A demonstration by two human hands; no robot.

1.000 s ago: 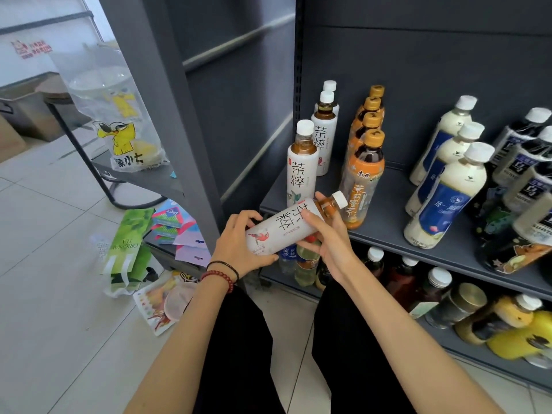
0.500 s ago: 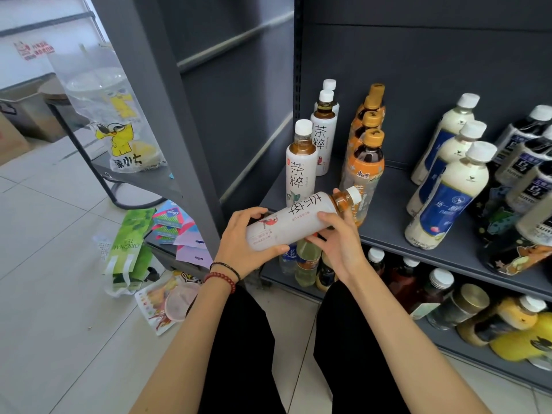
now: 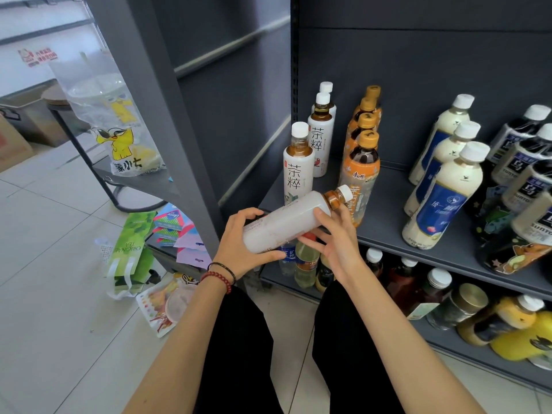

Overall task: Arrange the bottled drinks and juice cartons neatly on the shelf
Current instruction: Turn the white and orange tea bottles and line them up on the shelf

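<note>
A white-labelled tea bottle lies almost level in front of the grey shelf, its white cap pointing up and right. My left hand grips its base. My right hand holds it near the neck, thumb on top. Behind it on the shelf stand a row of matching white tea bottles, a row of orange-capped tea bottles, blue-labelled milk tea bottles and dark oolong bottles, some leaning.
The lower shelf holds more bottles, several lying down. A grey upright post stands left of the shelf. A green tea packet and other packets lie on the tiled floor. A plastic bag sits on a small table.
Both hands have turned the bottle so its printed characters no longer face me. It has risen slightly, up and to the right, towards the shelf.
</note>
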